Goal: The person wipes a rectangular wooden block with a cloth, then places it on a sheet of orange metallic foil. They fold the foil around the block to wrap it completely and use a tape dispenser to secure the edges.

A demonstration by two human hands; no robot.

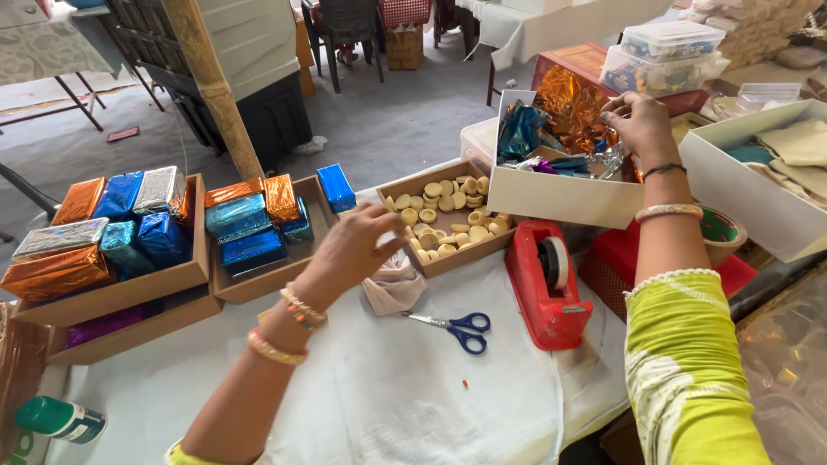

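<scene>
White-clothed worktable (388, 405), left hand (353, 245) fingers loosely curled just short of shallow cardboard tray of pale round sweets (444, 215), right hand (637, 120) fingertips pinched on crinkled foil sheets (568, 112) in white box (560, 194)

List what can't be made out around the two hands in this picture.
- Left hand: head view shows its back, so the fingertips and anything pinched in them are hidden.
- Right hand: fingers sink into the foil sheets in the white box; which sheet they grip is unclear.
- Green bottle: cut off by the left edge.
- Lower tray: mostly hidden under the tray above.
</scene>
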